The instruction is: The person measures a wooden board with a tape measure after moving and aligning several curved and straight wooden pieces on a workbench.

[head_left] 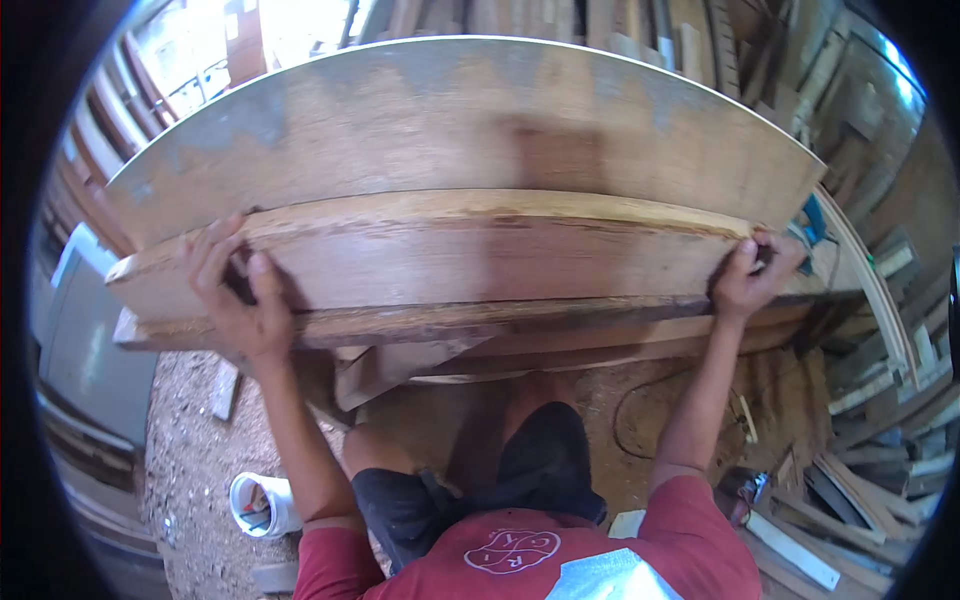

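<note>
A long reddish-brown wooden plank point(400, 262) with a pale, rough upper edge stretches crosswise before me. Near its left end my left hand point(240, 295) grips it, fingers curled over the top edge and thumb against the near face. My right hand point(755, 275) is closed around the opposite end, thumb and fingers bent at the edge. Just beneath the plank runs another dark, rough-edged board point(430, 320). Behind it rises a broad plywood-like panel point(380, 125) with grey stains on its upper part. The undersides where the boards meet are hidden.
A white bucket point(265, 505) holding small items stands on the shaving-strewn floor at lower left. Stacked wood offcuts point(860, 490) fill the right side. A cable point(625, 425) curves across the ground. Boards lean along the back wall, and a blue tool point(815, 220) sits beyond my right hand.
</note>
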The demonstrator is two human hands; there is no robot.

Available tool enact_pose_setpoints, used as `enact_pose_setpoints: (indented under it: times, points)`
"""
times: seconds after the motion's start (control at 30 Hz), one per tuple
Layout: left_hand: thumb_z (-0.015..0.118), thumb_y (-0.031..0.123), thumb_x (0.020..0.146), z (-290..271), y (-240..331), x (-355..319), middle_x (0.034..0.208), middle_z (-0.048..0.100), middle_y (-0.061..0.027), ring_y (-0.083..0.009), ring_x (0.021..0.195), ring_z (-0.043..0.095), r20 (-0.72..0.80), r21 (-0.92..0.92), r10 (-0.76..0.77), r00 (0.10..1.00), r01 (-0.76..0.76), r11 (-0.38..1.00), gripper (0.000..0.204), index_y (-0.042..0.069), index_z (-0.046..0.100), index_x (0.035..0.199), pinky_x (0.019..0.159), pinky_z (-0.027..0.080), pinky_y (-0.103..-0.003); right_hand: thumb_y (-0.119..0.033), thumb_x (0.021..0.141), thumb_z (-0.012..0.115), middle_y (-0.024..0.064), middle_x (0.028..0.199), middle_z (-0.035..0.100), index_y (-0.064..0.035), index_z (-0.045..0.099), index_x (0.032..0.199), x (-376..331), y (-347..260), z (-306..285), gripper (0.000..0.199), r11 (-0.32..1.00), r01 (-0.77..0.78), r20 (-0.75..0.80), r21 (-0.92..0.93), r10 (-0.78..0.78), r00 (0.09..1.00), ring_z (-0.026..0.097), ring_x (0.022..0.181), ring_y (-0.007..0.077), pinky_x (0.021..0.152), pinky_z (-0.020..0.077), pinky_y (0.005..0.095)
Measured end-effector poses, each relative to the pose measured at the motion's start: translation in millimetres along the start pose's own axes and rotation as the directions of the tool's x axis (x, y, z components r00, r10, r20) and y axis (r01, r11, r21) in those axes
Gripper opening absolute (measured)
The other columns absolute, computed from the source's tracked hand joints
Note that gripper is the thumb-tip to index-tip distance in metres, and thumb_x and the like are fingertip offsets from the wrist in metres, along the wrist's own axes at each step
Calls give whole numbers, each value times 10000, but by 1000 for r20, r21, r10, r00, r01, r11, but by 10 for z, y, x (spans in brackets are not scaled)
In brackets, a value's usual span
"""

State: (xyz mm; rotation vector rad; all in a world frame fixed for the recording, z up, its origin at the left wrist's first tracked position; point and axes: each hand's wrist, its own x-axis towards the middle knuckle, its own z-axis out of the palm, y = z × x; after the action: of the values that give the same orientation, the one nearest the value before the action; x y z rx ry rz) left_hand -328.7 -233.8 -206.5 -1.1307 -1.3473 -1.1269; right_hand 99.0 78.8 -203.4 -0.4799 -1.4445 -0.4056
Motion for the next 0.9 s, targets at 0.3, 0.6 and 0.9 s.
enact_pose_setpoints:
  times: [0.3, 0.6, 0.9]
  points:
    - [561, 141, 1034, -103, -216, -79, 1300, 651, -130, -316, 1314, 540, 38, 24, 51, 998, -52, 998, 279, 49, 561, 1298, 1232, 257, -527, -188, 847, 635, 136, 898, 585, -42, 616, 945, 72, -108, 100, 177, 997, 72, -5, 0, -72, 997, 492, 877, 305, 825, 404, 421]
    - [555, 133, 1043, -66, -278, -113, 1313, 659, -123, -298, 1298, 570, 41, 26, 45, 998, -46, 999, 242, 61, 553, 1274, 1240, 227, -523, -48, 918, 530, 127, 875, 605, -20, 618, 923, 62, -46, 47, 93, 996, 91, -17, -24, -92, 996, 511, 872, 278, 826, 414, 382]
    - [553, 144, 1044, -77, -274, -120, 1311, 659, -119, -293, 1303, 567, 45, 36, 28, 999, -29, 999, 247, 64, 557, 1278, 1245, 217, -526, -65, 918, 558, 124, 857, 588, -41, 619, 912, 58, -26, 77, 65, 996, 89, -27, 3, -89, 996, 494, 870, 296, 817, 390, 414]
